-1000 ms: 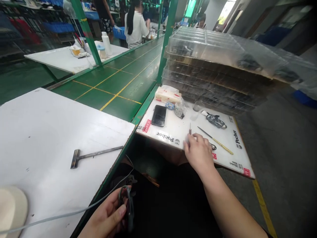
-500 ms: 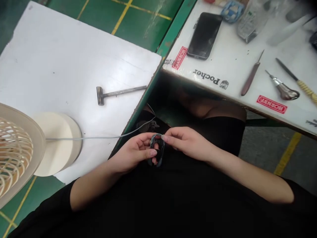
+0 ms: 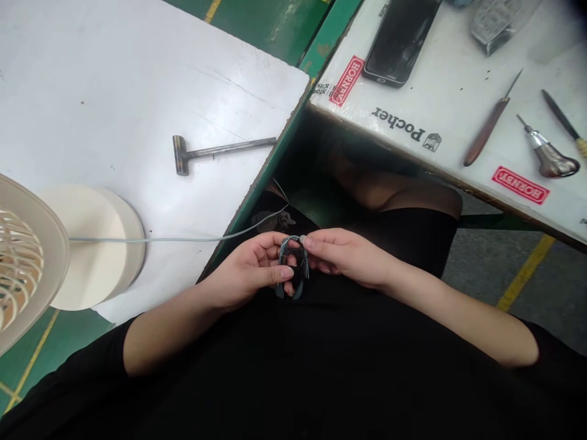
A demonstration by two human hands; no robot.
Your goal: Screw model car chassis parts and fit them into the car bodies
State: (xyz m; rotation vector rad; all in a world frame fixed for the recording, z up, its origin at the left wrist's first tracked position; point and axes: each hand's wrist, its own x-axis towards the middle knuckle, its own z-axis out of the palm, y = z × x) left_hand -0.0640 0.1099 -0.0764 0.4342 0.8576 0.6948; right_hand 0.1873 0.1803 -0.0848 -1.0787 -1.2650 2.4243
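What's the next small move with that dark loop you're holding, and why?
Probably rotate it slightly to check its far side: the left hand cradles the small dark looped piece, the right hand has its top between the fingers, and the brown-handled knife lies away on the board.

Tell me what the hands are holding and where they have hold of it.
The left hand and right hand hold a small dark grey loop-shaped piece of unclear kind, by its upper curve and sides.
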